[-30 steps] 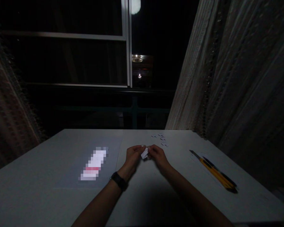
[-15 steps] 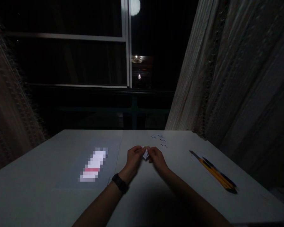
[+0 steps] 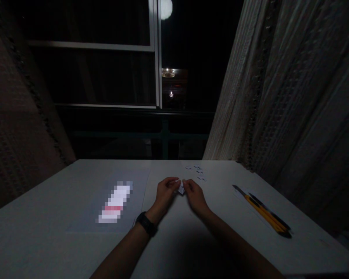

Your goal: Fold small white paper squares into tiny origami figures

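Note:
My left hand [image 3: 164, 191] and my right hand [image 3: 193, 193] meet above the middle of a pale table [image 3: 46, 240]. Both pinch a small folded piece of white paper [image 3: 180, 188] between fingertips, so only a sliver of it shows. A dark watch [image 3: 145, 223] sits on my left wrist. Several tiny paper pieces [image 3: 197, 171] lie just beyond my right hand.
A yellow utility knife [image 3: 263, 214] and a dark pen [image 3: 267, 211] lie side by side at the right of the table. A grey sheet [image 3: 84, 201] with a blurred white strip lies at the left. Curtains hang on both sides of a dark window [image 3: 104, 73].
My fingers have closed further over the small paper, hiding more of it. The left curtain has swung inward, towards the table.

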A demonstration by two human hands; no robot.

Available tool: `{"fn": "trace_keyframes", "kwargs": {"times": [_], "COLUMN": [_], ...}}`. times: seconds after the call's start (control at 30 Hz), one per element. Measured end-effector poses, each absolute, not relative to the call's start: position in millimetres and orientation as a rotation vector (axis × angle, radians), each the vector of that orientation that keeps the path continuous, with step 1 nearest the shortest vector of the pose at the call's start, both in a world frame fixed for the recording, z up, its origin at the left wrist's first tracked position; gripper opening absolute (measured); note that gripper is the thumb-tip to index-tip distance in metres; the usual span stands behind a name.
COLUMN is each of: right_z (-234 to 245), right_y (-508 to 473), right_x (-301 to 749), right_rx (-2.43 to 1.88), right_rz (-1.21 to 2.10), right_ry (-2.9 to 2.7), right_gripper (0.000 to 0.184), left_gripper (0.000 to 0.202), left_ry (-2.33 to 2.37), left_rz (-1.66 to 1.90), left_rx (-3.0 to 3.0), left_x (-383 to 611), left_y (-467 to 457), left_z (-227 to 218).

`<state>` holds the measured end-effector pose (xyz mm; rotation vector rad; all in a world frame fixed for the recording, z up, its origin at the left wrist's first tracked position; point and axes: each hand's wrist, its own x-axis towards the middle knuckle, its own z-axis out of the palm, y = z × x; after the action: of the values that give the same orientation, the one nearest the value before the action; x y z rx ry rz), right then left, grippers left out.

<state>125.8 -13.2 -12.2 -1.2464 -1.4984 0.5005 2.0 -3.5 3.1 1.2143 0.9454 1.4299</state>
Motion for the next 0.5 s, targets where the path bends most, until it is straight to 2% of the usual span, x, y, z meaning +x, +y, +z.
{"fn": "trace_keyframes", "kwargs": {"times": [0.3, 0.5], "right_z": [-5.0, -7.4], "right_y": [-15.5, -12.8], "right_x": [127.5, 124.1], "right_rx": [-1.211, -1.129], "right_rz": [0.458, 0.478], "right_ry": [-1.532, -1.363], "right_gripper": [0.028, 0.032], "left_gripper": [0.018, 0.025], "left_ry": [0.966, 0.907], "left_rz": [1.376, 1.425], "left_rx": [1.421, 1.242], "left_x": [-1.1, 3.4], "left_y": [-1.2, -6.3], "left_z": [3.5, 0.5]}}
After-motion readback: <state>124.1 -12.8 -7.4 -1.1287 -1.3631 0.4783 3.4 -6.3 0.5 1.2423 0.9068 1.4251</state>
